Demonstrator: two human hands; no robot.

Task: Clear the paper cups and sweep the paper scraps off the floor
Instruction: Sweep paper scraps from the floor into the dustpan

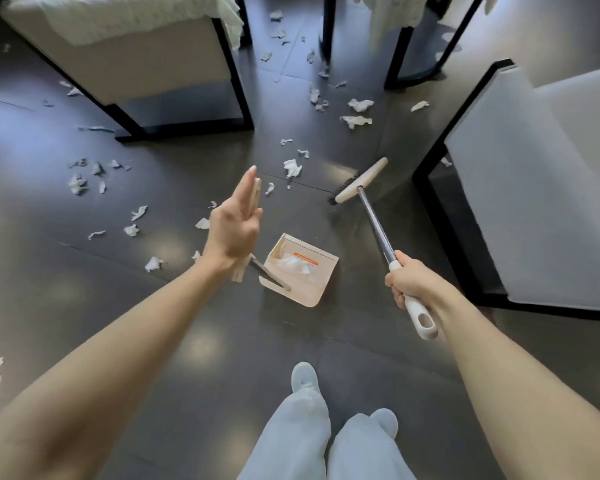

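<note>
Well, broom in right hand

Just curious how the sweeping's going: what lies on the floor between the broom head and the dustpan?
In the head view, the stretch between broom head and dustpan is bare dark floor.

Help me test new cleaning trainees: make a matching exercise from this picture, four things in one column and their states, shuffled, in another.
Things:
1. broom head
2. dustpan
3. left hand
4. right hand

States:
A. fingers straight, open
B. has white paper scraps inside
C. curled round the broom handle
D. bristles down on the dark floor

Pairs: 1-D, 2-B, 3-A, 4-C
</note>
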